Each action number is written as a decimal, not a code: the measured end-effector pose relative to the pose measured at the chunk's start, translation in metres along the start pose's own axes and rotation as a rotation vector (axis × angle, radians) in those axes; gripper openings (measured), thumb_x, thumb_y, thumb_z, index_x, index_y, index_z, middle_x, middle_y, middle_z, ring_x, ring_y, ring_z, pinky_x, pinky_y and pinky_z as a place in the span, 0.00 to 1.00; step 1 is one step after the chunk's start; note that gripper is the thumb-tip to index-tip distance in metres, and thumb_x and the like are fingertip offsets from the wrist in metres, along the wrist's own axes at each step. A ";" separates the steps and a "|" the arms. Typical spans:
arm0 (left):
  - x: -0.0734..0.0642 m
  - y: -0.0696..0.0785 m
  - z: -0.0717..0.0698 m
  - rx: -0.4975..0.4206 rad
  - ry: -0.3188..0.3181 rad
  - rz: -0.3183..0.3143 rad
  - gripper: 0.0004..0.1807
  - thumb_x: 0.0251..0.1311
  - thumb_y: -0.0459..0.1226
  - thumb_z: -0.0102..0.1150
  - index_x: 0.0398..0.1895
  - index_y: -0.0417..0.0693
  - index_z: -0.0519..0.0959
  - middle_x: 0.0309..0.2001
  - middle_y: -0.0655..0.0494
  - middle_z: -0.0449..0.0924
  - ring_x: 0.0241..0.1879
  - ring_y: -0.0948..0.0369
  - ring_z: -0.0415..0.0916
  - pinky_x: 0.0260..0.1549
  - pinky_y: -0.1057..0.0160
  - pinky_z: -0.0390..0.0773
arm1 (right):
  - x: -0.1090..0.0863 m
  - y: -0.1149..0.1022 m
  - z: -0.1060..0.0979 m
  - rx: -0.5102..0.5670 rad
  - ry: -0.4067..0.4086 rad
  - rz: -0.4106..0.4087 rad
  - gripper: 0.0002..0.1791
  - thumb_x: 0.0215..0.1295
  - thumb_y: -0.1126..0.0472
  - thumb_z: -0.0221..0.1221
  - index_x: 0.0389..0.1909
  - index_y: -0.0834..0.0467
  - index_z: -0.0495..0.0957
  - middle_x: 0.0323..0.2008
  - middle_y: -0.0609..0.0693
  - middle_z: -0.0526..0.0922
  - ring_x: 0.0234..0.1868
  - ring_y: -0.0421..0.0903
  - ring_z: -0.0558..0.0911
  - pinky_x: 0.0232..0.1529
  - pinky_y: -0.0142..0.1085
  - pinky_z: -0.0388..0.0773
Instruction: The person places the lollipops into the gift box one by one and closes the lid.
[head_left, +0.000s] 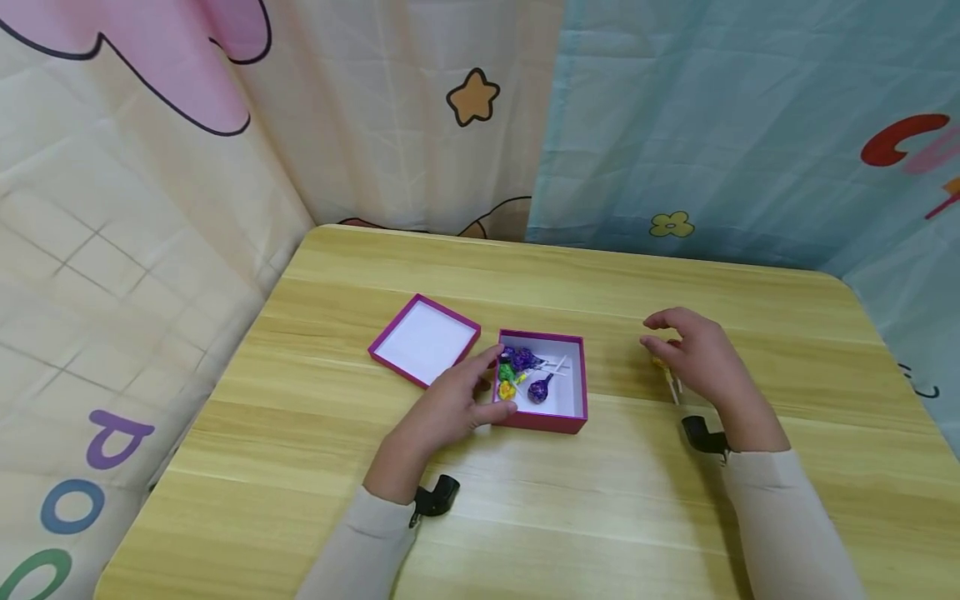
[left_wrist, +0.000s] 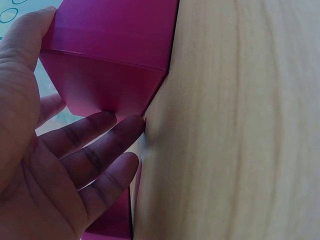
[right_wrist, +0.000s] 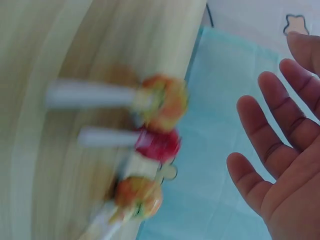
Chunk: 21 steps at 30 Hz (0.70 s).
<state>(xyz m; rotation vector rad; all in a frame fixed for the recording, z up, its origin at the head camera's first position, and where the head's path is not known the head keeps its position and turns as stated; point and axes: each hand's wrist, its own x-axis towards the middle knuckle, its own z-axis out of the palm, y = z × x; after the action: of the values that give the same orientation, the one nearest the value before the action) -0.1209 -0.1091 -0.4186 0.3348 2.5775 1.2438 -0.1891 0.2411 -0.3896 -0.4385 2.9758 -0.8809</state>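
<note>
A magenta box (head_left: 540, 423) with a white inside stands on the table, holding several lollipops in purple, green and yellow wrappers. My left hand (head_left: 450, 404) grips its left side, with the thumb by the front corner and the index finger by the back one; the other fingertips bend against the wall in the left wrist view. My right hand (head_left: 697, 354) hovers over lollipops lying to the right of the box, its fingers apart and loosely bent around nothing. Blurred in the right wrist view are a red lollipop (right_wrist: 159, 145) and an orange-yellow lollipop (right_wrist: 139, 196), with another orange-yellow one beside them.
The box lid (head_left: 425, 342), white inside with magenta edges, lies inside-up to the left of the box. Both rest on a wooden table (head_left: 525, 517) with rounded corners. Printed curtains (head_left: 405, 108) hang along its back and left sides.
</note>
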 end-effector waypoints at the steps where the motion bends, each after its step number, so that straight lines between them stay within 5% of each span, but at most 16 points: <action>1: 0.000 0.000 0.000 0.001 -0.002 -0.002 0.48 0.57 0.53 0.70 0.78 0.60 0.57 0.63 0.57 0.72 0.56 0.58 0.71 0.58 0.55 0.72 | -0.001 0.003 -0.002 -0.001 -0.004 0.006 0.18 0.70 0.58 0.62 0.54 0.65 0.77 0.54 0.62 0.78 0.52 0.62 0.77 0.50 0.59 0.75; 12: 0.000 -0.001 0.000 -0.006 0.001 -0.005 0.47 0.57 0.52 0.70 0.78 0.60 0.57 0.61 0.57 0.73 0.55 0.58 0.71 0.57 0.55 0.73 | -0.007 0.021 -0.007 -0.070 -0.047 0.033 0.17 0.67 0.62 0.64 0.51 0.68 0.78 0.49 0.65 0.78 0.49 0.63 0.76 0.52 0.60 0.71; 21: -0.001 0.001 0.000 -0.006 0.000 -0.003 0.47 0.57 0.52 0.70 0.78 0.59 0.57 0.62 0.57 0.72 0.56 0.57 0.72 0.58 0.55 0.73 | -0.010 0.028 -0.004 -0.108 -0.066 0.004 0.09 0.64 0.64 0.66 0.42 0.64 0.81 0.38 0.57 0.81 0.38 0.55 0.76 0.43 0.52 0.74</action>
<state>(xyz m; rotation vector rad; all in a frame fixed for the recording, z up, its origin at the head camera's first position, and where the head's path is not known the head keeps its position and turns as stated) -0.1203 -0.1088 -0.4181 0.3299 2.5733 1.2508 -0.1874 0.2685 -0.4022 -0.4538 2.9718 -0.6937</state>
